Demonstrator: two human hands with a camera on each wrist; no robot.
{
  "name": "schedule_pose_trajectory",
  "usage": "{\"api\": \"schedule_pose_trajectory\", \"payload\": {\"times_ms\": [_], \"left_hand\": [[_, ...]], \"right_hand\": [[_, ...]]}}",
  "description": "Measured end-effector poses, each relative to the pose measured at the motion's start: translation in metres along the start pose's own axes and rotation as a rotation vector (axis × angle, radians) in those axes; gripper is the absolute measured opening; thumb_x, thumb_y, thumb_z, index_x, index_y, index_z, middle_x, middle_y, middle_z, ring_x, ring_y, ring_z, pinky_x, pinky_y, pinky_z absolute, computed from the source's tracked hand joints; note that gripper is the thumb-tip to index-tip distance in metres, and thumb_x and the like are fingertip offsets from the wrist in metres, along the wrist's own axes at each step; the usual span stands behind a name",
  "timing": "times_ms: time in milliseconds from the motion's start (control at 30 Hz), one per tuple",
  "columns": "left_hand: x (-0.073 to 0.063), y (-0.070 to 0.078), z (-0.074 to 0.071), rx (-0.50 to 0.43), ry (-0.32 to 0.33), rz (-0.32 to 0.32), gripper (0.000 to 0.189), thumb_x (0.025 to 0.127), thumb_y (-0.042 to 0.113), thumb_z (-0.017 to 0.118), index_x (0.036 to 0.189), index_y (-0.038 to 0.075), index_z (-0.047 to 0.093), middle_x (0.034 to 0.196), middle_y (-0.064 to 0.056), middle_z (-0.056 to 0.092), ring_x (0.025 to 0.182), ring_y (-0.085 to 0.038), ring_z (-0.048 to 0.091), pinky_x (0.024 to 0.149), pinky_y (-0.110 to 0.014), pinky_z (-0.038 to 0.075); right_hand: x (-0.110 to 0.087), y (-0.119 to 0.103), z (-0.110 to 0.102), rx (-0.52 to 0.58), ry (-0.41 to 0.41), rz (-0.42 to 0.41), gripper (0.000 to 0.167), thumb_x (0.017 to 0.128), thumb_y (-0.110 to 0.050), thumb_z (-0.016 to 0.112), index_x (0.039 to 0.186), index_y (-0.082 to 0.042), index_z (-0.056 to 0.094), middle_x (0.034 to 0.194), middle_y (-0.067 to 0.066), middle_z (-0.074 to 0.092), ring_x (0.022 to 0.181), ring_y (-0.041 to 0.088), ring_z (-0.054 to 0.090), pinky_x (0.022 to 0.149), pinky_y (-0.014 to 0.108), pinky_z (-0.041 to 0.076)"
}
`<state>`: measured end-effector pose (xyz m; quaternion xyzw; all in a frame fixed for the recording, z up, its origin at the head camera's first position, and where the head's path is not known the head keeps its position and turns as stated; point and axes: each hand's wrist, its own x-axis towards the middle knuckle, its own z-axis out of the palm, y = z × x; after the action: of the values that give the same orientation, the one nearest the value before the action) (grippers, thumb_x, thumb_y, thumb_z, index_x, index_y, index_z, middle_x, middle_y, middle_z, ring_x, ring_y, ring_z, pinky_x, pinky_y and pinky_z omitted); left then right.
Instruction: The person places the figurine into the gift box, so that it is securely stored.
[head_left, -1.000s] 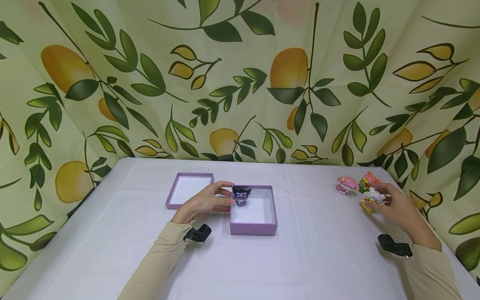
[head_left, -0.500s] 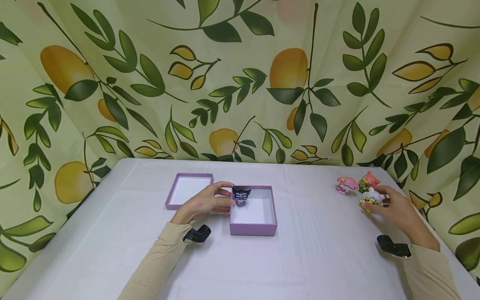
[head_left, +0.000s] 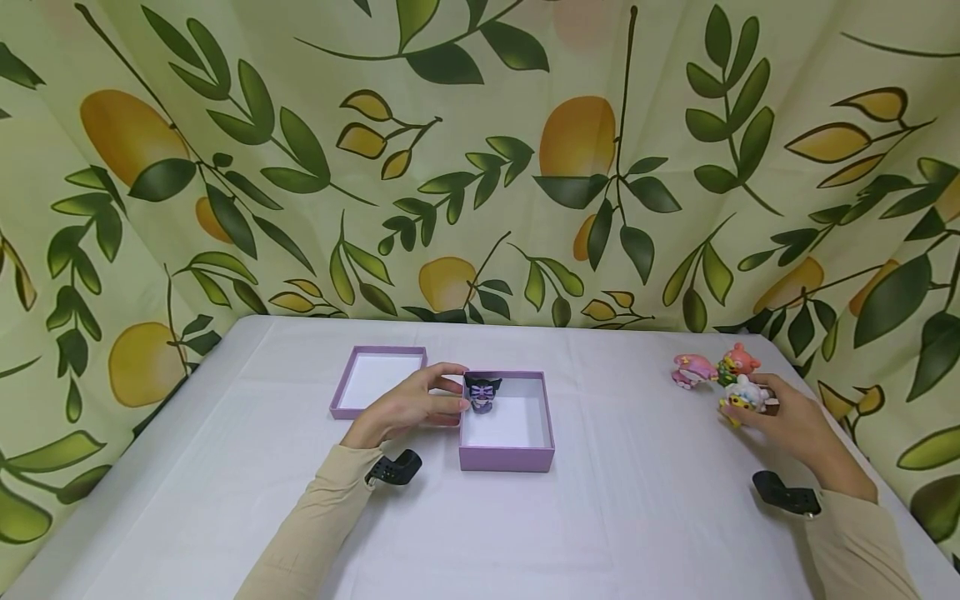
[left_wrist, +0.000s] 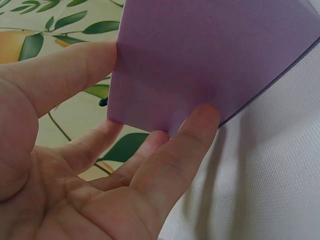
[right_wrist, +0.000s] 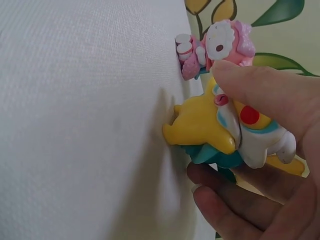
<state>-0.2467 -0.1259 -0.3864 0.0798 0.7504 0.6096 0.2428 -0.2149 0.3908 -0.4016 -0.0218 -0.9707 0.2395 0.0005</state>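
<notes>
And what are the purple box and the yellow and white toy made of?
The purple box looks like stiff, matte cardboard: flat walls, crisp edges. The yellow and white toy seems smooth, slightly glossy plastic, maybe vinyl, with rounded, moulded shapes.

it's some curtained-off indoor spot, a fruit-and-leaf curtain (head_left: 495, 108) hanging close behind and beside the white-covered table (head_left: 637, 508). home or studio, can't tell!
</notes>
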Motion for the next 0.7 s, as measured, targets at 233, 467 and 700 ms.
{"api": "schedule_pose_trajectory", "payload": {"times_ms": [233, 467, 700], "left_hand": [[0.0006, -0.0011, 0.0001, -0.016, -0.004, 0.004, 0.062, 0.091, 0.001, 0.067, 0.146, 0.002, 0.04, 0.129, -0.023, 0.046, 0.097, -0.024, 0.066, 0.095, -0.042, 0.06], [0.001, -0.0022, -0.0005, -0.022, -0.005, 0.004, 0.062, 0.091, 0.001, 0.067, 0.146, 0.002, 0.04, 0.129, -0.023, 0.046, 0.095, -0.023, 0.066, 0.094, -0.042, 0.06], [0.0011, -0.0017, -0.0006, -0.014, -0.009, 0.01, 0.062, 0.091, 0.001, 0.067, 0.146, 0.001, 0.04, 0.13, -0.024, 0.046, 0.094, -0.023, 0.067, 0.094, -0.042, 0.06]], "right_hand": [[0.0003, 0.0003, 0.0011, 0.011, 0.012, -0.009, 0.082, 0.09, -0.044, 0.071, 0.136, 0.015, 0.036, 0.122, 0.043, 0.049, 0.101, 0.051, 0.055, 0.067, 0.038, 0.056], [-0.0005, -0.0016, 0.0023, 0.026, 0.043, -0.019, 0.079, 0.087, -0.04, 0.076, 0.133, 0.015, 0.041, 0.118, 0.04, 0.053, 0.098, 0.046, 0.057, 0.062, 0.024, 0.048], [-0.0018, -0.0032, 0.001, 0.03, 0.045, -0.007, 0.083, 0.087, -0.042, 0.075, 0.134, 0.015, 0.039, 0.118, 0.04, 0.052, 0.098, 0.045, 0.056, 0.062, 0.024, 0.048]]}}
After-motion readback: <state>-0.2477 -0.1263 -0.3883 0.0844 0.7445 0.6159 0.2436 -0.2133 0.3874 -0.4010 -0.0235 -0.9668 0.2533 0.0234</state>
